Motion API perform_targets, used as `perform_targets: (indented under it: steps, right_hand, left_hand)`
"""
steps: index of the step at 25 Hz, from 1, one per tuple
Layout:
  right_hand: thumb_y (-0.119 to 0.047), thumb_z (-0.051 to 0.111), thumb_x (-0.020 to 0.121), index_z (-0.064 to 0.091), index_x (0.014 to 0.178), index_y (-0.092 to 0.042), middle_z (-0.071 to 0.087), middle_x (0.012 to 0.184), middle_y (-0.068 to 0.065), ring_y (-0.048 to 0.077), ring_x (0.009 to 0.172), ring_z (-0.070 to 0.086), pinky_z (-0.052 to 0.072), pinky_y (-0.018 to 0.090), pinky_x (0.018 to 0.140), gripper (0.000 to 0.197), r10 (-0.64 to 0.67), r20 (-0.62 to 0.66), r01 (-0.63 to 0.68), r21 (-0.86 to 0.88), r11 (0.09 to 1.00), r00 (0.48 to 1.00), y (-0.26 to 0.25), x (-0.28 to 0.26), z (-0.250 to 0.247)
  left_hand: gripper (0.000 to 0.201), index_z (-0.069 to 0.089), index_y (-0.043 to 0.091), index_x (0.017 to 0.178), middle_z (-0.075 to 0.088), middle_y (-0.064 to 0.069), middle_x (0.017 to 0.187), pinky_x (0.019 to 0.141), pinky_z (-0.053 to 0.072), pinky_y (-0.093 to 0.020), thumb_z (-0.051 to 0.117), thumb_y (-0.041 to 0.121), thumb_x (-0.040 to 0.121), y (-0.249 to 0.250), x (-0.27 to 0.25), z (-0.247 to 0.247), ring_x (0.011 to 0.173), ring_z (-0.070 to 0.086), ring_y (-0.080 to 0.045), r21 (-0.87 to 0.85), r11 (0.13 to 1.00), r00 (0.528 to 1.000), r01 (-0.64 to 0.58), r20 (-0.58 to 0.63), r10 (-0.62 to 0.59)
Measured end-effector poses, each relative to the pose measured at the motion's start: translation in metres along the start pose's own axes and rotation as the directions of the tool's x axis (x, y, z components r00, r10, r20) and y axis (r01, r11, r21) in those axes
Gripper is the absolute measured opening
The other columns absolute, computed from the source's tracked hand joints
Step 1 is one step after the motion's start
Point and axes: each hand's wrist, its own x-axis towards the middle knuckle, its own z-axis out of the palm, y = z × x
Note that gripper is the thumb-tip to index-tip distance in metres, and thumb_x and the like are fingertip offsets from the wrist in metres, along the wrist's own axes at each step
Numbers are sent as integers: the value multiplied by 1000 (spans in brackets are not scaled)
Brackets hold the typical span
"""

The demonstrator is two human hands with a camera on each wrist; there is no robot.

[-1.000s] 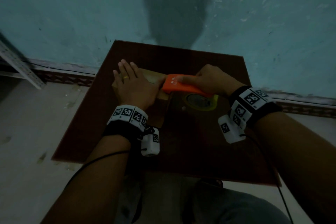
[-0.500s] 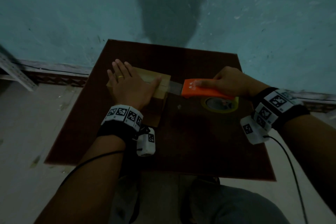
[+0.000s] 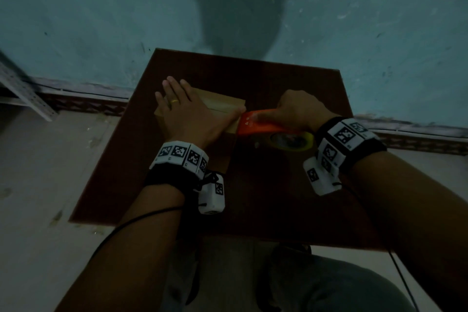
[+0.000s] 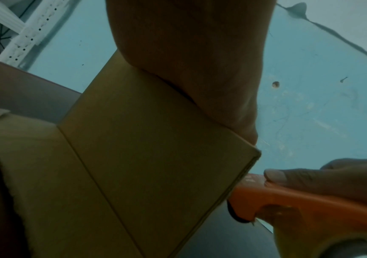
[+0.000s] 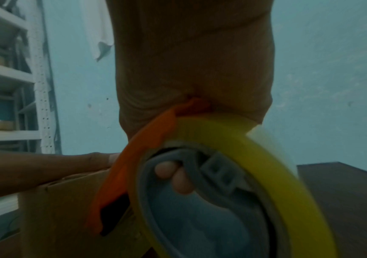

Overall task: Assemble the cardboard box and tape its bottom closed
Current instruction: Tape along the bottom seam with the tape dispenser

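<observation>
A small brown cardboard box stands on the dark brown table. My left hand lies flat on its top, fingers straight, thumb reaching toward the right edge. My right hand grips an orange tape dispenser with a yellow tape roll. The dispenser's front end touches the box's upper right edge. In the right wrist view, fingertips curl inside the roll's grey core.
A teal wall rises behind the table. A white perforated metal shelf stands at the left. Pale floor surrounds the table. My knees show below the table's near edge.
Half a second ago the dispenser was pulled away right of the box with tape stretched between. Now my right hand has brought it back against the box's right edge. My left hand stays on top.
</observation>
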Motion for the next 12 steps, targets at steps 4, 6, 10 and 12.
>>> perform_targets:
  steps: [4,6,10,12]
  right_hand:
    - [-81,74,76,59,75,-18,65,80,4,20,70,62,44,34,65,65,31,-65,-32,-7,999,997,-10,-5,-7]
    - [-79,75,77,55,74,-19,61,79,2,17,70,59,43,33,64,63,18,-106,-23,-55,998,994,-20,-6,-9]
    - [-75,72,84,51,78,-20,49,74,-3,22,79,58,45,37,72,59,-15,-203,-20,-168,986,979,-35,-12,-8]
    - [-73,72,85,52,79,-20,54,78,-2,21,79,59,46,36,71,57,26,-164,-47,-125,991,986,-32,-11,-4]
  left_hand:
    - [167,-4,-2,167,-10,-26,175,130,-5,-56,13,115,48,4,-3,1,163,-12,-37,-3,1000,1000,20,-10,-20]
    - [166,-3,-2,166,-9,-27,175,131,-4,-56,13,115,50,6,-4,1,164,-11,-37,-3,999,999,40,-19,-40]
    - [163,-3,-3,166,-9,-27,175,131,-3,-56,13,114,53,8,-5,-1,164,-10,-38,-20,997,996,79,-28,-80]
    - [163,-3,-3,166,-8,-27,175,131,-3,-55,13,114,53,9,-6,-2,164,-10,-38,-30,996,996,88,-21,-89]
